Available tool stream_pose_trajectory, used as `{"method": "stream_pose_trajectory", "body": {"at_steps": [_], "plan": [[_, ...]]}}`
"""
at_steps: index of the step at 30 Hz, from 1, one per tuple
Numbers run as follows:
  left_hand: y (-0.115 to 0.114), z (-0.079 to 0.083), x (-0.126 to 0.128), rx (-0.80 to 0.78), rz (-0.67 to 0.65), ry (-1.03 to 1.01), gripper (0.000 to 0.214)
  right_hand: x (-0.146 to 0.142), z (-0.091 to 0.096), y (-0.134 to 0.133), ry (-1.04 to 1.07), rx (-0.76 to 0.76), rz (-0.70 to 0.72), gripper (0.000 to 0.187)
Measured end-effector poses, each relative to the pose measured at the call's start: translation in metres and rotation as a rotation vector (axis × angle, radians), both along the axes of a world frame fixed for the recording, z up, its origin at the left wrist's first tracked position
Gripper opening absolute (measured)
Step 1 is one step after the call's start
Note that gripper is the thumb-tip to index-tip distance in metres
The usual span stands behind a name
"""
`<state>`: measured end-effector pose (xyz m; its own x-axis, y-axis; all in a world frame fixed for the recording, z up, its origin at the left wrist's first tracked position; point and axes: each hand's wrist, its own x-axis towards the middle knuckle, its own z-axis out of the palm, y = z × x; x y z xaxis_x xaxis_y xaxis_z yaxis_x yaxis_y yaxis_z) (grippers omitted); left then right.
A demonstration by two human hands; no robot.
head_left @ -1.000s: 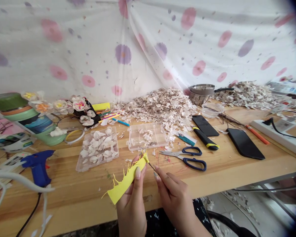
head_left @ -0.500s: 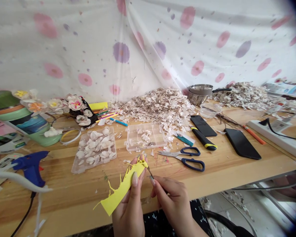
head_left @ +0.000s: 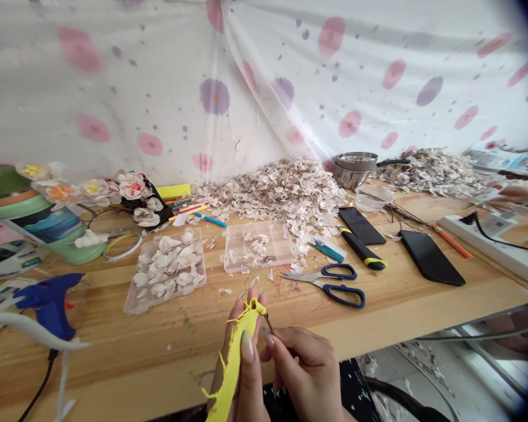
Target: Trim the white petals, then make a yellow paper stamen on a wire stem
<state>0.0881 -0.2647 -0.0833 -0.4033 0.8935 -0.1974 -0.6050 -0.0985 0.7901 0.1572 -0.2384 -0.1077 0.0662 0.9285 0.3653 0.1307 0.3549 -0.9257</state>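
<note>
Left hand (head_left: 250,390) pinches a fringed yellow strip (head_left: 234,366) upright, apparently to present its tip to the right hand (head_left: 303,366), which pinches a thin dark stick (head_left: 268,323) there. Blue-handled scissors (head_left: 330,286) lie ahead, within reach.

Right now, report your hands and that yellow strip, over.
Left hand grips fringed yellow strip. Right hand pinches thin pointed tool at its edge. Blue-handled scissors lie beyond, apart.
</note>
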Motion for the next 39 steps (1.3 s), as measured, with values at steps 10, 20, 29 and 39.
{"method": "stream_pose_trajectory", "body": {"at_steps": [10,20,29,39], "plan": [[0.010,0.008,-0.011,0.057,0.061,-0.075,0.028,0.003,0.020,0.001,0.013,0.057,-0.048,0.016],[0.021,0.031,-0.007,-0.054,0.031,-0.257,0.042,-0.001,0.006,-0.002,0.266,-0.228,0.091,0.034],[0.017,0.018,-0.008,0.081,0.024,-0.140,0.035,0.003,0.010,0.005,0.191,-0.176,0.036,0.022],[0.016,0.019,-0.006,0.104,0.038,-0.110,0.039,0.007,0.012,0.004,0.218,-0.161,0.087,0.029]]}}
